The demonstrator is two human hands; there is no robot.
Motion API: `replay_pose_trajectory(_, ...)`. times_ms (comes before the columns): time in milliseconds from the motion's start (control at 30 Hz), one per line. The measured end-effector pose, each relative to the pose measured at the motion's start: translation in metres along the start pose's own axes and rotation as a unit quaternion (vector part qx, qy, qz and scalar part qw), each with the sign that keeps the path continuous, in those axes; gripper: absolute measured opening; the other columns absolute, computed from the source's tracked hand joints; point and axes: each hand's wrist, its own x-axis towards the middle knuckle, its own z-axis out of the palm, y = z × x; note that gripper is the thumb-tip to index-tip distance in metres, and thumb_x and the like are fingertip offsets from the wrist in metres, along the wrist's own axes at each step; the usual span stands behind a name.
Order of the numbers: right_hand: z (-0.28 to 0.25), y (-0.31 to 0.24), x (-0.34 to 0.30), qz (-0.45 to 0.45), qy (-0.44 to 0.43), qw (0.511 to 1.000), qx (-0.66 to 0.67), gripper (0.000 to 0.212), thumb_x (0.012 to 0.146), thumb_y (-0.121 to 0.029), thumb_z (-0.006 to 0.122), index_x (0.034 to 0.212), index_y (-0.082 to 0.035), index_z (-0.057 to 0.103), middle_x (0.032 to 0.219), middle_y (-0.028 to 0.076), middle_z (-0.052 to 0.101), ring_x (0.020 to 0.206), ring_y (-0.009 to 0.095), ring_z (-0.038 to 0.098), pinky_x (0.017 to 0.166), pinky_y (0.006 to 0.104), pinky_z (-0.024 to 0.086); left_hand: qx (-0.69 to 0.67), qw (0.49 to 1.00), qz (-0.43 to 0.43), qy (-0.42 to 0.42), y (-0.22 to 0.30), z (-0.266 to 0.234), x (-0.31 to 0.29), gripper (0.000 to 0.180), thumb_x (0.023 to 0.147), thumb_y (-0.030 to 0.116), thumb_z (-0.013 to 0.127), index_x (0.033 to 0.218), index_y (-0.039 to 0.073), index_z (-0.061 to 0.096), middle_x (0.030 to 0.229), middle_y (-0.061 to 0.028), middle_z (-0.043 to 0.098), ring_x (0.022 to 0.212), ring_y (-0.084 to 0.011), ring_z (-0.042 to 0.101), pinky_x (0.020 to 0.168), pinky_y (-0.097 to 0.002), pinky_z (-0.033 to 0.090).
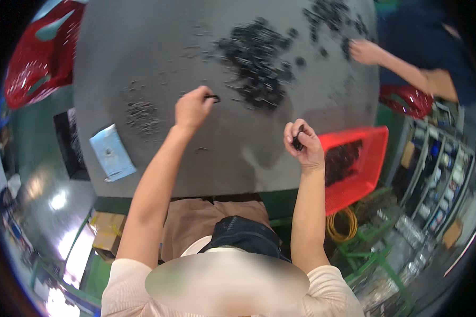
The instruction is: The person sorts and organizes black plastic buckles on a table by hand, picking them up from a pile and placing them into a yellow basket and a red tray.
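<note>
My left hand (193, 109) is closed over the grey table, pinching a small black part (212, 98) that sticks out past the fingertips. My right hand (305, 145) is closed round another small black part (299, 138), just left of a red plastic crate (382, 153). Dark parts lie inside that crate. Beyond my hands spreads a large heap of small black parts (256, 61), some of them round. To the left of my left hand, thin dark slivers (142, 116) lie scattered in a loose pile. The exact kind of the parts is too small and blurred to tell.
At the right, a co-worker's hand (366, 52) touches a second group of black parts (328, 15). A light blue packet (112, 153) lies near the table's left edge. Glossy red panels (42, 58) stand beyond that edge, with a black bin (71, 142) below.
</note>
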Motion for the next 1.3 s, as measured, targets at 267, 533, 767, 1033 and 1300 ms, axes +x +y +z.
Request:
replay_pose_trajectory(267, -0.051, -0.055, -0.162, 0.150, 0.389, 0.865, -0.281, 0.017, 0.082, -0.019, 0.060, 0.090, -0.006, 0.054, 0.073, 0.000, 0.055, 0.056, 0.007, 0.053, 0.044, 0.0201, 0.036, -0.288, 0.929, 0.120, -0.199, 0.206, 0.089, -0.067, 0.019, 0.075, 0.013, 0.065, 0.090, 0.002, 0.059, 0.083, -0.0115, 0.062, 0.070, -0.0188, 0.061, 0.065, -0.0283, 0.048)
replay_pose_trajectory(533, -0.084, -0.058, -0.166, -0.121, 0.476, 0.575, -0.654, 0.028, 0.080, -0.007, 0.056, 0.108, -0.003, 0.054, 0.100, 0.013, 0.054, 0.093, 0.029, 0.054, 0.082, 0.0364, 0.044, -0.171, 0.971, 0.166, 0.002, 0.221, 0.108, -0.050, 0.034, 0.074, 0.012, 0.063, 0.107, 0.006, 0.054, 0.113, -0.0152, 0.051, 0.108, -0.0324, 0.046, 0.091, -0.0392, 0.039)
replay_pose_trajectory(767, -0.015, -0.014, 0.051, -0.189, 0.133, 0.661, -0.714, 0.029, 0.072, -0.004, 0.058, 0.101, -0.006, 0.057, 0.103, 0.014, 0.055, 0.103, 0.031, 0.051, 0.090, 0.0372, 0.040, -0.068, 0.995, -0.014, 0.077, 0.076, 0.080, -0.046, 0.024, 0.071, 0.003, 0.055, 0.095, 0.005, 0.058, 0.092, -0.0156, 0.058, 0.088, -0.0325, 0.055, 0.078, -0.0392, 0.044)
replay_pose_trajectory(1033, -0.071, 0.014, 0.125, -0.169, 0.163, 0.575, -0.783, 0.061, 0.066, 0.012, 0.043, 0.123, -0.008, 0.046, 0.129, 0.021, 0.040, 0.123, 0.037, 0.034, 0.101, 0.0450, 0.028, -0.334, 0.915, -0.228, 0.016, 0.072, 0.129, -0.060, 0.050, 0.074, 0.013, 0.051, 0.122, 0.008, 0.038, 0.096, -0.0147, 0.064, 0.093, -0.0311, 0.060, 0.080, -0.0391, 0.047)
replay_pose_trajectory(1300, -0.019, 0.119, 0.072, -0.147, 0.121, 0.765, -0.615, 0.041, 0.076, -0.010, 0.058, 0.116, -0.004, 0.050, 0.126, 0.018, 0.044, 0.117, 0.034, 0.041, 0.097, 0.0436, 0.033, -0.453, 0.815, -0.360, 0.021, 0.056, 0.137, -0.051, 0.048, 0.082, 0.033, 0.055, 0.119, 0.006, 0.044, 0.102, -0.0169, 0.060, 0.096, -0.0287, 0.058, 0.083, -0.0381, 0.046)
